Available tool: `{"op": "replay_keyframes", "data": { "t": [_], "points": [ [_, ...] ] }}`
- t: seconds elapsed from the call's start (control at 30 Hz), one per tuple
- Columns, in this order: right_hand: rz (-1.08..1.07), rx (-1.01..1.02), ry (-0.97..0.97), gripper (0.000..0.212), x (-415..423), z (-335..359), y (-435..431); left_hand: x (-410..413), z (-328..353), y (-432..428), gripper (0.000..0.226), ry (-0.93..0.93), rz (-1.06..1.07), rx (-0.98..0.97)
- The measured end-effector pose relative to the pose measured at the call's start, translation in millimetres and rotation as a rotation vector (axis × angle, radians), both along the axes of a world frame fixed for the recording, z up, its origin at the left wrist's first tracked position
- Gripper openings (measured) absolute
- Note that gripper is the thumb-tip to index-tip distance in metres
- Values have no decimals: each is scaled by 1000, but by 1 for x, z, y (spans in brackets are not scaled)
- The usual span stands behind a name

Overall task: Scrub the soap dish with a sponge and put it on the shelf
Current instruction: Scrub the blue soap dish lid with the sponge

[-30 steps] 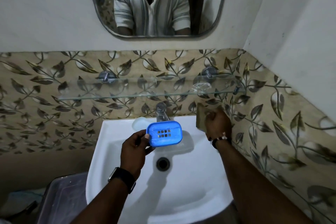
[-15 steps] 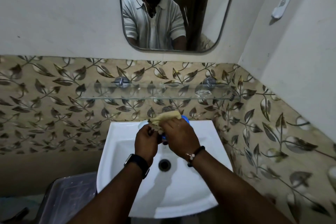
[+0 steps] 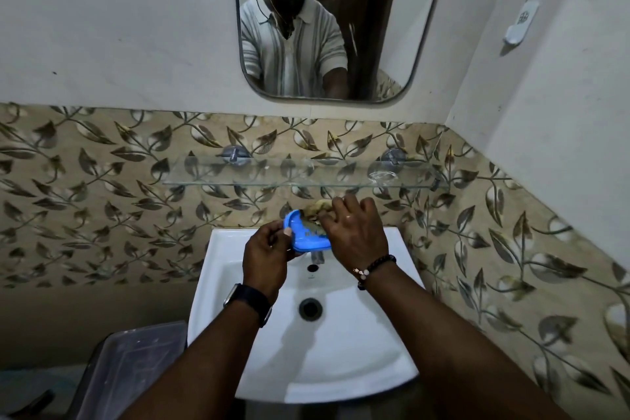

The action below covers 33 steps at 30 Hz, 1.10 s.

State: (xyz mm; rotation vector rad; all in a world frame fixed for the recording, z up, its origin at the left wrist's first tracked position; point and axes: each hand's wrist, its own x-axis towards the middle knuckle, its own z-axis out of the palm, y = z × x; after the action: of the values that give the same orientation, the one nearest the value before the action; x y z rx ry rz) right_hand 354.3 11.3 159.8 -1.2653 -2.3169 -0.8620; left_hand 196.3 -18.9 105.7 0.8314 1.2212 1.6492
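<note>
A blue plastic soap dish (image 3: 308, 242) is held over the back of the white sink (image 3: 306, 351). My left hand (image 3: 269, 256) grips the dish by its left edge. My right hand (image 3: 354, 232) holds a yellowish sponge (image 3: 315, 210) and presses it into the dish's hollow. The sponge is mostly hidden behind my right fingers. A glass shelf (image 3: 272, 174) runs along the leaf-patterned wall just above both hands.
The tap (image 3: 317, 256) peeks out below the dish, and the drain (image 3: 310, 309) lies in the basin's middle. A mirror (image 3: 375, 27) hangs above the shelf. A grey plastic bin (image 3: 129, 368) stands at the lower left. A wall closes in on the right.
My right hand took the sponge from the sink's right corner and brought it onto the dish. The dish has come back into view from behind the hands. The camera has tilted up.
</note>
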Motion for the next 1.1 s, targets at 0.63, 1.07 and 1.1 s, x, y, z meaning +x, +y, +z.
{"op": "replay_keyframes", "data": {
  "t": [0.63,1.07,1.1],
  "points": [
    [197,-291,86,24,3,14,-16,-10,13,-3,24,-73,28,1],
    [-110,-103,20,24,6,13,-11,-6,10,-11,12,-29,-31,17],
    [-144,-145,60,25,3,15,-13,-5,10,-11,14,-19,-32,16]
  ]
}}
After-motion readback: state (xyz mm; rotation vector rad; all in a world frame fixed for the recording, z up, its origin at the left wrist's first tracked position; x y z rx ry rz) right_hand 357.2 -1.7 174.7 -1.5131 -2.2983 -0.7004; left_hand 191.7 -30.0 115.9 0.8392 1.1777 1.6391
